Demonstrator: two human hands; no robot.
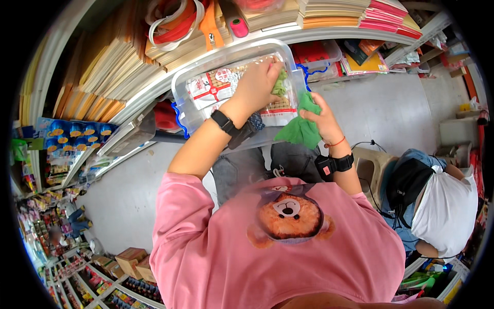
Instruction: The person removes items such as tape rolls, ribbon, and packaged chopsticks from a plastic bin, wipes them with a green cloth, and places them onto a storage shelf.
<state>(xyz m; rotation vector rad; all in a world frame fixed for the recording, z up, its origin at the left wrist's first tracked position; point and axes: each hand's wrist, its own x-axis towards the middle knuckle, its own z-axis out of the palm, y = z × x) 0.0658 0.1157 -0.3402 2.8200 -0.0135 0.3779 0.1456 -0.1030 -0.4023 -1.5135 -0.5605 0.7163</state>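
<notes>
My left hand (257, 85) reaches into a clear plastic storage bin (180, 85) and is closed round a crumpled light-green cloth (279, 85). Under that hand lie flat plastic packs (216, 85) with white and red print, some showing rows of small tan pieces. My right hand (325, 123) is at the bin's right side. Between its thumb and fingers it pinches a darker green cloth (301, 133), which drapes down over the bin's near right corner. A dark patterned bundle (256, 121) sits by my left wrist, partly hidden.
Blue handles (180, 121) stick out at the bin's sides. Behind it, a shelf holds stacks of envelopes (123, 51), rolls of ribbon (175, 23) and a pink thread spool (239, 27). A beige stool (373, 167) stands at right, beside another person in a white top (447, 211).
</notes>
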